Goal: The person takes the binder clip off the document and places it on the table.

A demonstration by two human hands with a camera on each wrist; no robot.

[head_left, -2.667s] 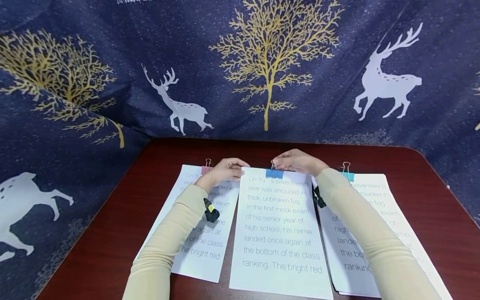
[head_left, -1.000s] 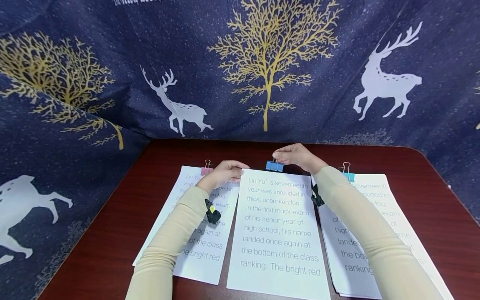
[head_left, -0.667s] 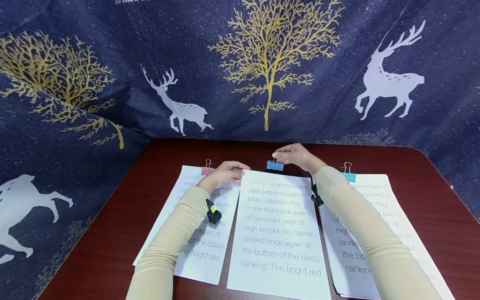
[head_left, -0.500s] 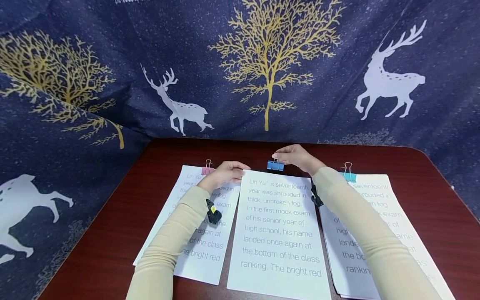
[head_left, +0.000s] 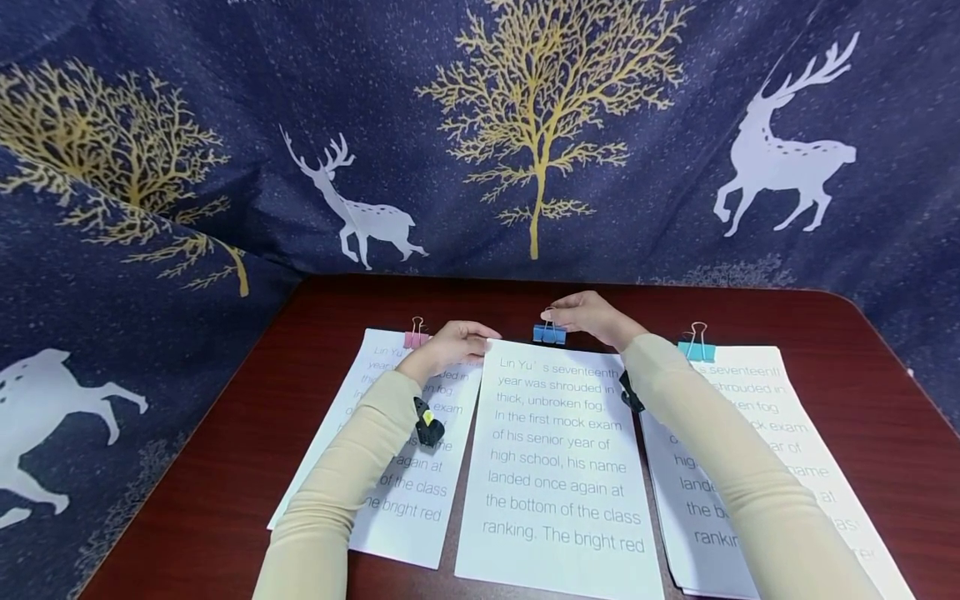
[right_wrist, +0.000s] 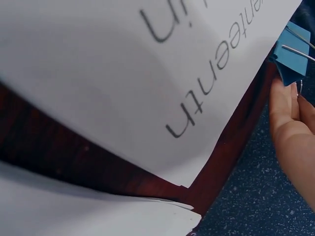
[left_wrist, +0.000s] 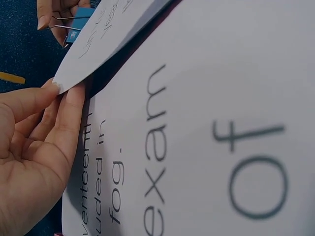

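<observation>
A blue binder clip (head_left: 550, 334) is held by its wire handles in my right hand (head_left: 591, 317), at the far edge of the middle stack of printed paper (head_left: 558, 467). In the right wrist view the clip (right_wrist: 294, 54) sits beside the sheet's edge; whether it touches the paper I cannot tell. My left hand (head_left: 448, 345) pinches the far left corner of that stack between thumb and fingers. The left wrist view shows the corner raised, with the thumb on top, above the left stack (left_wrist: 206, 162).
The left stack (head_left: 401, 533) carries a pink binder clip (head_left: 416, 339). At right, another stack (head_left: 787, 400) carries a teal clip (head_left: 697, 351); my right sleeve (head_left: 735, 467) partly covers it. Behind the dark red table (head_left: 210, 500) hangs a blue cloth (head_left: 450, 50) printed with deer and trees.
The blue binder clip was over the middle stack's top edge at first. My right hand drew it back off the paper, and it has since dropped slightly toward the edge. My left hand stays at the corner.
</observation>
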